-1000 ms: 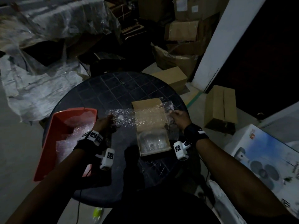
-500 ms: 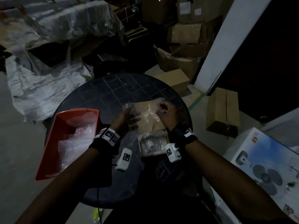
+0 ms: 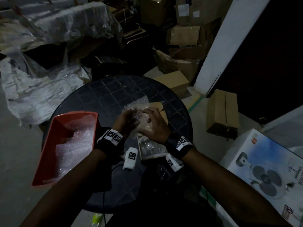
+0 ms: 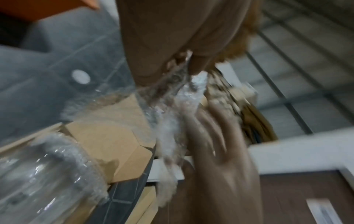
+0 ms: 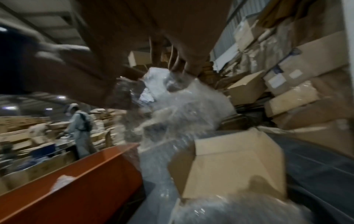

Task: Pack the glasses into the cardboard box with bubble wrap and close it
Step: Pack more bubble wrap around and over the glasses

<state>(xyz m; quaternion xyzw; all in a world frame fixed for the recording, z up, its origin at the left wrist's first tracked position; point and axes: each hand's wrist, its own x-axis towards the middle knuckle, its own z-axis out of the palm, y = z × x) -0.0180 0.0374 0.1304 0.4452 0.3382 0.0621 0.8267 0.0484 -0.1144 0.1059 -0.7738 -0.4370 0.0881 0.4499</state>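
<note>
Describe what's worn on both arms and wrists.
Bare forearms, no sleeves. Left wrist and right wrist each wear a black strap with white tags printed with black square fiducial markers. A small white camera pod, also tagged, hangs under each; a thin dark cable trails from the left.

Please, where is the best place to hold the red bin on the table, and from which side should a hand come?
Probably grip the red bin by its long right rim, the wall facing the cardboard box. That edge is bare, straight and nearest the left hand. Come from above, fingers inside and thumb outside; the bubble wrap sheets inside lie below the rim.
</note>
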